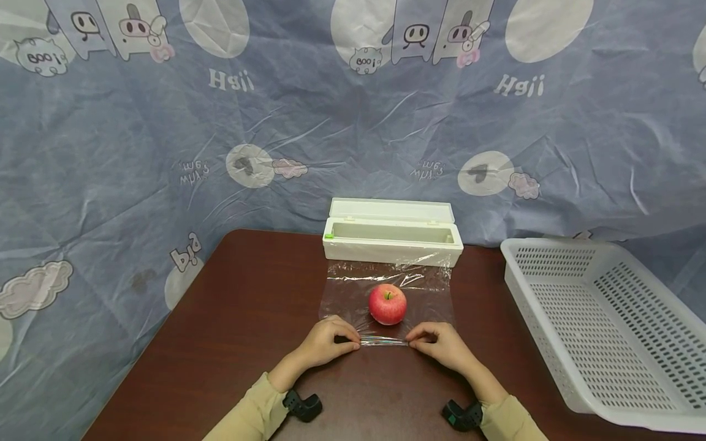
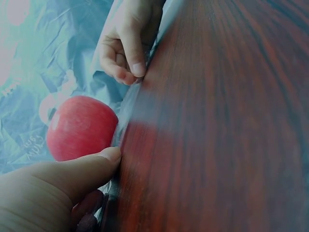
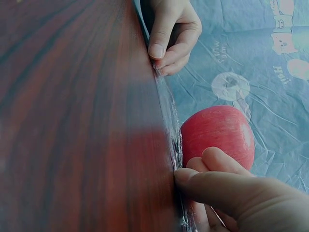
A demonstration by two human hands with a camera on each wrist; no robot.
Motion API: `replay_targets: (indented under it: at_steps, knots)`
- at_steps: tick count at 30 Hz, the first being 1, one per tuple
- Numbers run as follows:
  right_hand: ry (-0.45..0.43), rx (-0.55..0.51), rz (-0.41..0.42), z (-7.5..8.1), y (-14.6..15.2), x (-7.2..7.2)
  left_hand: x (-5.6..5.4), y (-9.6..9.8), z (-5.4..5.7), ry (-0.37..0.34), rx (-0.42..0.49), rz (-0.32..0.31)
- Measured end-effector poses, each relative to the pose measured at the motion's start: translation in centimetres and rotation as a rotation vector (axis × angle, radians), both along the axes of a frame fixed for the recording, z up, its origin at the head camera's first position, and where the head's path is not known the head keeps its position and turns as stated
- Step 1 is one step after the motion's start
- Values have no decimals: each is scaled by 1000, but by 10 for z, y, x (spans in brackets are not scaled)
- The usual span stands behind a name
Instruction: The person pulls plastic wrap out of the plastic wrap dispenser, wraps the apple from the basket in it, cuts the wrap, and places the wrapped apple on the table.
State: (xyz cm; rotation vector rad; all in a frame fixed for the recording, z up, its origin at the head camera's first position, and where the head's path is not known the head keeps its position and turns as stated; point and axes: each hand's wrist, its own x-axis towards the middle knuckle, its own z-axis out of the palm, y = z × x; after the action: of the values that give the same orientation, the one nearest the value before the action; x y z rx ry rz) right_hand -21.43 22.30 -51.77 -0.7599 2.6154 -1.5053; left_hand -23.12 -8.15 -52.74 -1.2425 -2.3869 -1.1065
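Note:
A red apple (image 1: 388,304) stands on a sheet of clear plastic wrap (image 1: 344,293) that lies on the table. In the head view the left hand (image 1: 329,342) pinches the near edge of the wrap between thumb and fingers. The right hand (image 1: 439,344) pinches the same edge a little farther right. Between the two hands the edge is gathered into a shiny strip, just in front of the apple. Both wrist views show the apple (image 2: 81,128) close beyond the pinched edge, with thumb tips on the film (image 3: 169,113).
At the back, a white wrap dispenser box (image 1: 393,251) has its lid (image 1: 391,211) raised, and the film reaches its front. On the right is a white perforated plastic basket (image 1: 573,343). A printed blue-grey cloth (image 1: 353,122) hangs behind the brown wooden table (image 1: 259,288).

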Motion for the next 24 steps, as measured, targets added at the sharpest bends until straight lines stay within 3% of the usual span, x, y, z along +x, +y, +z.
replay_targets:
  at_steps: [6, 10, 16, 24]
  knots:
    - [-5, 15, -15, 5, -2, 3, 0, 1, -1, -43, 14, 41]
    - [-2, 22, -12, 18, -7, 8, 0, 1, -1, -41, 7, 65]
    - [7, 21, -12, 39, -14, 17, 0, 2, 0, 2, -17, 86]
    - [47, -33, -12, 40, -14, 15, -1, 5, 3, 91, -25, 112]
